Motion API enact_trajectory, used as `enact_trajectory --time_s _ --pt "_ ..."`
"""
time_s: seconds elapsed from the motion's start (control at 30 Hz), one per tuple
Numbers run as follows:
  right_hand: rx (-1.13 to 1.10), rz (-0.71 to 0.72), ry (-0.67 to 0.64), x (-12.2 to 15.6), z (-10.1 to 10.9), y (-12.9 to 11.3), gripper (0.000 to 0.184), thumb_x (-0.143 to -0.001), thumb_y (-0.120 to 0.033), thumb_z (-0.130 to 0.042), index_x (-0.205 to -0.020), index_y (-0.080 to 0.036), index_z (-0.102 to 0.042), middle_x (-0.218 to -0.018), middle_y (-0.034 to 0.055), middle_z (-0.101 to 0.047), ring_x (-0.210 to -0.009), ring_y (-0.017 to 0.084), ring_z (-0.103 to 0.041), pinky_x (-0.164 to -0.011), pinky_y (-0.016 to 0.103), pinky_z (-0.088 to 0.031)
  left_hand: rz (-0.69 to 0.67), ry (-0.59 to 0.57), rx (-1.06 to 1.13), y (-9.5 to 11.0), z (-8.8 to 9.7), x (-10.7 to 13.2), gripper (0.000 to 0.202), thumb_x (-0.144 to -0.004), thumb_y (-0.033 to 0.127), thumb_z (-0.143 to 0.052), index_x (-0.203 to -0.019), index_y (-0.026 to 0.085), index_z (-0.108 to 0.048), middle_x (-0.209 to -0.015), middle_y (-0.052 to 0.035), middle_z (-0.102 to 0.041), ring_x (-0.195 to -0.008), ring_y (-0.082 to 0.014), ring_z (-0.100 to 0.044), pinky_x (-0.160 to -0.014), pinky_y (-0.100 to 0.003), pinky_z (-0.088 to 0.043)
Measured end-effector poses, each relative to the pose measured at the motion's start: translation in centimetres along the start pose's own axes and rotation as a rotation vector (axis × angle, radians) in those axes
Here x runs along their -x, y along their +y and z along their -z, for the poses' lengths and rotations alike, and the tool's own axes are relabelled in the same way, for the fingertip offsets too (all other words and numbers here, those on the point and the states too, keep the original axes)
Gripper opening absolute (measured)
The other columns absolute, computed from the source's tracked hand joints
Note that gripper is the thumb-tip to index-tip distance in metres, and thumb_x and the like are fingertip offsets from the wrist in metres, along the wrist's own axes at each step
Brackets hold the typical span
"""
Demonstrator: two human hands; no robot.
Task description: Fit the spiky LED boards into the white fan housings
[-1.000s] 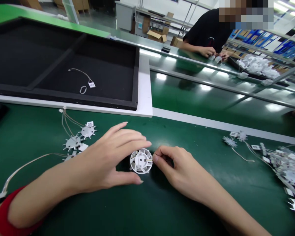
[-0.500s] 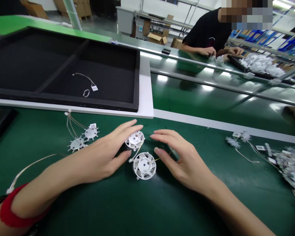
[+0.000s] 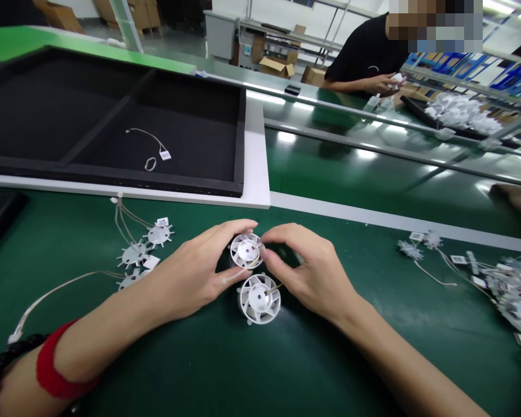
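Two small round white fans with thin wires are on the green table. My left hand [image 3: 204,266] curls round the left side of the farther fan [image 3: 246,250], fingers behind it and thumb in front. At that fan's right rim, close to where its wire comes out, the thumb and forefinger of my right hand [image 3: 308,266] close together. Whether they pinch the rim or the wire is hard to tell. Directly in front, the nearer fan [image 3: 259,298] lies face up, its wire running right under my right hand.
Left of my forearm lie several spoked white boards [image 3: 158,236] with wires. A black tray [image 3: 191,168] behind holds a wired tag and a loop. More boards are heaped at right [image 3: 512,295]. Across the bench a co-worker [image 3: 364,52] handles a white part near a piled tray.
My right hand has moved left and its fingertips now meet the farther fan. Both fans have shifted slightly right. Another spoked board shows beside my left forearm. The co-worker has lifted a white part.
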State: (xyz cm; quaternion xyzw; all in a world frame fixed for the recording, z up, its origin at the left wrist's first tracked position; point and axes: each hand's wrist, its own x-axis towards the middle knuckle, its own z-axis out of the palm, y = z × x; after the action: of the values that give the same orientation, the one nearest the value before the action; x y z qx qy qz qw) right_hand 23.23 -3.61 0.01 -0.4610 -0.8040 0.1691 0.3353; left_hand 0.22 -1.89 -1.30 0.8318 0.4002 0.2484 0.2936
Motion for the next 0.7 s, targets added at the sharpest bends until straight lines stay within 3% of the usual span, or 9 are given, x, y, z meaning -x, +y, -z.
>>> enact_trajectory --time_s 0.07,0.17,0.47,0.7 --pt "-0.024 -0.003 -0.021 0.0 0.0 -0.2 0.021 -0.096 -0.020 -0.065 -0.112 -0.016 -0.077 -0.110 0.0115 -0.081 -0.099 0.026 -0.077 -0.084 0.041 -0.059 -0.006 -0.003 0.000 0.1 0.0 0.0 0.049 -0.105 0.046 -0.062 -0.149 0.031 -0.047 -0.145 -0.0060 -0.067 -0.131 -0.0289 -0.068 -0.109 -0.043 -0.059" --pt "-0.052 -0.039 -0.016 0.0 -0.1 -0.2 0.015 -0.095 -0.023 -0.066 -0.101 -0.019 -0.079 -0.111 0.0102 -0.081 -0.096 0.025 -0.076 -0.085 0.040 -0.058 -0.008 -0.010 -0.010 0.1 -0.1 -0.1 0.049 -0.105 0.045 -0.062 -0.149 0.032 -0.048 -0.147 -0.0047 -0.067 -0.132 -0.0285 -0.068 -0.109 -0.042 -0.058" --pt "-0.116 -0.332 0.047 -0.5 0.4 0.0 0.017 -0.096 -0.026 -0.064 -0.084 -0.021 -0.076 -0.079 0.0020 -0.080 -0.069 0.018 -0.072 -0.063 0.028 -0.054 -0.026 -0.026 -0.045 0.1 -0.1 -0.1 0.045 -0.103 0.035 -0.063 -0.147 0.032 -0.052 -0.143 -0.0013 -0.070 -0.131 -0.0275 -0.068 -0.113 -0.043 -0.055" --pt "-0.106 -0.311 -0.016 -0.5 0.9 0.3 0.021 -0.099 -0.025 -0.063 -0.082 -0.020 -0.074 -0.077 0.0021 -0.080 -0.068 0.018 -0.072 -0.059 0.028 -0.054 -0.052 -0.036 -0.066 0.2 0.2 -0.3 0.041 -0.103 0.035 -0.062 -0.143 0.030 -0.057 -0.143 -0.0042 -0.070 -0.131 -0.0291 -0.068 -0.113 -0.044 -0.054"
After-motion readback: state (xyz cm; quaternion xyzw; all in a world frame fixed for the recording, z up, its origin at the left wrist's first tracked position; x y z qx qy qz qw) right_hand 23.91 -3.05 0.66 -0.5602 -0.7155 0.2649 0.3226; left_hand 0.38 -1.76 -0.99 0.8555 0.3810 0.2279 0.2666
